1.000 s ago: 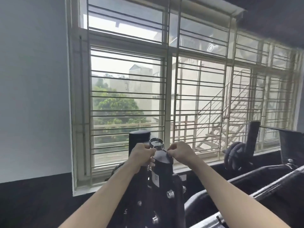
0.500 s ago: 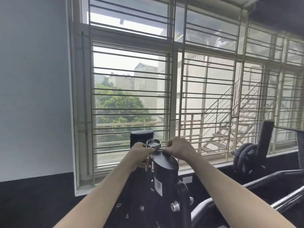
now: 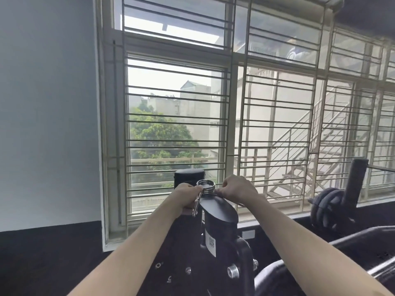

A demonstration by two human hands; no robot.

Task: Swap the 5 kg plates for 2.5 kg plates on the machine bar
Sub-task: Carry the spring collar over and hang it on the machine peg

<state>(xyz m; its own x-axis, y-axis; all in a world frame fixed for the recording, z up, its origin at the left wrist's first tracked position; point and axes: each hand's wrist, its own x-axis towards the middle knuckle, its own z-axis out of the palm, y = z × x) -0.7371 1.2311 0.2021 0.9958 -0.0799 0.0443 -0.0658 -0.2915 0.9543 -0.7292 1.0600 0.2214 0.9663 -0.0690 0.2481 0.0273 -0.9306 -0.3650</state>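
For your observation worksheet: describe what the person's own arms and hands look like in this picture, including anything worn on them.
Both forearms are bare as far as the frame shows, with no sleeve in view. The left hand and the right hand wear no gloves, and no watch, ring or wristband shows on them. No markings show.

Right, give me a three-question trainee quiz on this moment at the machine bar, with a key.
1. True or false: both hands are on the spring collar.
2. Multiple choice: where are the stacked dark plates? A) far right, below the window B) between the hands C) on the windowsill at the left
3. Fill in: the white sticker on the black machine frame carries a ___ code.

Key
1. True: the left hand grips the collar's handle side and the right hand pinches the other side.
2. A
3. QR
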